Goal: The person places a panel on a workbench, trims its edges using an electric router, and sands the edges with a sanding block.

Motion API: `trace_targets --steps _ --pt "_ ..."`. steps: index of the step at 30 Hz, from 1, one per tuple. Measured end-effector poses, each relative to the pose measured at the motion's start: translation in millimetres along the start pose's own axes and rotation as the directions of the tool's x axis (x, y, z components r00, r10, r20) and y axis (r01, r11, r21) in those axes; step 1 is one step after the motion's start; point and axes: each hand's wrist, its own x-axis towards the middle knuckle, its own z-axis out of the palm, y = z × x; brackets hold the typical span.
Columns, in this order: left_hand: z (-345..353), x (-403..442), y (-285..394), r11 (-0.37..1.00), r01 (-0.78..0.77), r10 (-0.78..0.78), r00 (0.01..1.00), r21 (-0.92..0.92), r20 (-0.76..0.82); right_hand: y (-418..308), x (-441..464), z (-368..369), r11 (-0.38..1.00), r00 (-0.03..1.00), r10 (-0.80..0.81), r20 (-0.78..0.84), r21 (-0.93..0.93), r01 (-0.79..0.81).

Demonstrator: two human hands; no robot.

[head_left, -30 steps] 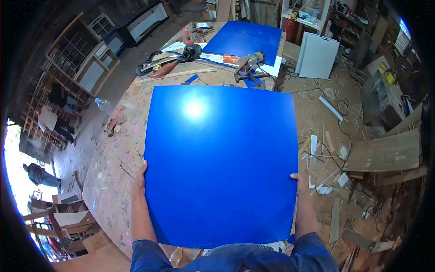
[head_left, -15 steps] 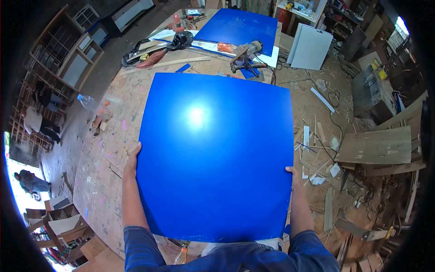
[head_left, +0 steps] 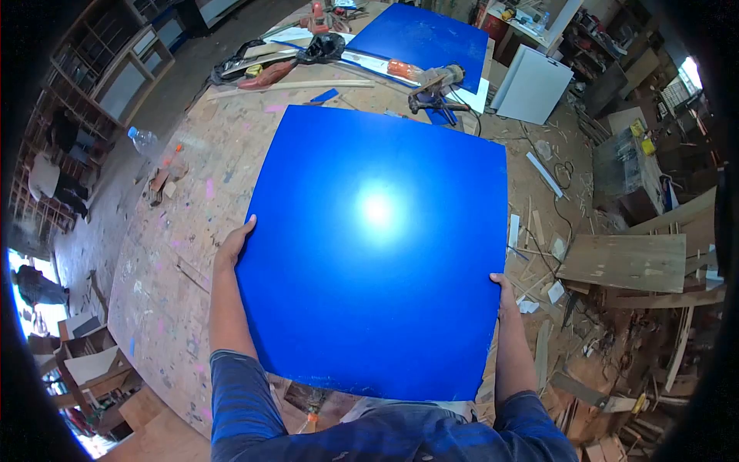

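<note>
A large glossy blue panel [head_left: 369, 285] fills the middle of the view, close to my body and over the near part of the workbench. My left hand [head_left: 235, 240] grips its left edge, with the thumb on the edge and the other fingers hidden beneath. On the opposite side my right hand [head_left: 504, 291] holds the right edge, its thumb tip showing on the face. The panel's underside is out of sight. Beyond its far edge, a power tool with an orange body [head_left: 431, 77] rests on the bench.
Another blue sheet [head_left: 423, 42] lies at the far end of the wooden workbench [head_left: 165, 285]. A plastic bottle [head_left: 142, 140] stands at the bench's left edge. Wood scraps and offcuts litter the floor at right, near a white panel [head_left: 533, 83]. Several people are at the far left.
The blue panel has turned slightly clockwise in my hands, its far edge now slanting down to the right. Both hands keep their hold, and the view has shifted a little.
</note>
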Motion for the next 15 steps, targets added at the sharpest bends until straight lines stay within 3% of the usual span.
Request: trace_targets --steps 3,5,8,11,15 --pt "-11.4 -30.0 -28.5 0.871 -0.205 0.310 0.934 0.447 -0.176 1.9 1.7 -0.8 0.999 0.999 0.025 0.035 0.021 -0.025" --pt "-26.8 -76.0 -69.3 0.779 -0.257 0.463 0.850 0.571 -0.250 -0.3 0.5 2.2 1.000 0.999 -0.007 0.051 0.024 0.006" --pt "-44.0 -156.3 -161.3 0.855 -0.063 0.342 0.814 0.514 -0.469 -0.1 -1.6 4.3 0.998 0.996 -0.061 0.058 -0.003 0.061" --pt "-40.1 -169.6 -228.9 0.889 -0.013 0.332 0.707 0.458 -0.624 -1.4 -3.5 0.2 1.000 0.998 0.011 0.060 -0.001 -0.011" --pt "-27.6 -167.9 -177.0 0.907 0.011 0.305 0.674 0.422 -0.673 3.3 -10.0 4.8 0.999 0.999 -0.022 0.027 -0.028 0.022"
